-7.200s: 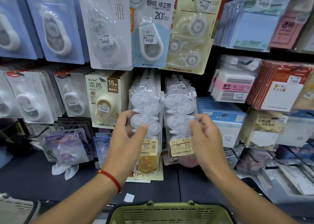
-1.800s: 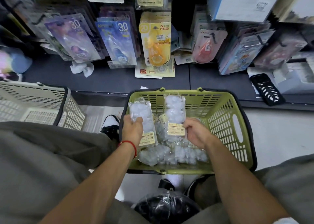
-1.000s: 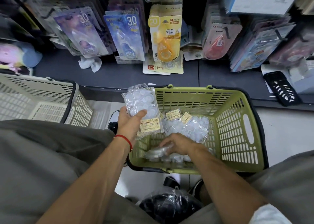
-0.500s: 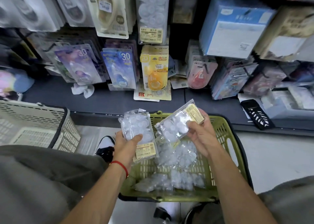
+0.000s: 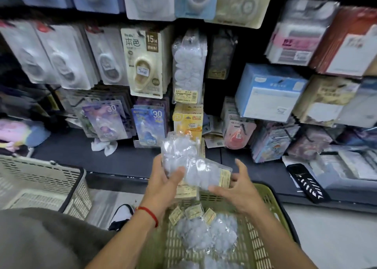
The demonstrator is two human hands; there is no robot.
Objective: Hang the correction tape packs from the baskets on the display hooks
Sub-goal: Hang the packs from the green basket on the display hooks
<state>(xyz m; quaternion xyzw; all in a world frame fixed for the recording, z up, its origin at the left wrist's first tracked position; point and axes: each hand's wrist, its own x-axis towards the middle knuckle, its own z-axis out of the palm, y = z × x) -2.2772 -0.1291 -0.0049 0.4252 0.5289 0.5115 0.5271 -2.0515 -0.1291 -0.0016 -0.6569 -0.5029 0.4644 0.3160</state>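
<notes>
Left hand (image 5: 163,182) grips two clear correction tape packs (image 5: 189,166) above the green basket (image 5: 263,228), stacked for hanging; right hand (image 5: 237,191) spreads open beside them.

I get even, fairly dim indoor light, probably from overhead, with no hard shadows. Motion blur smears the whole frame; the hanging cards (image 5: 146,62) along the top row are soft and their print barely reads. Clear wrappers on the packs (image 5: 188,64) catch pale glare. The wide lens bends the shelf edge (image 5: 114,177) at the sides.
</notes>
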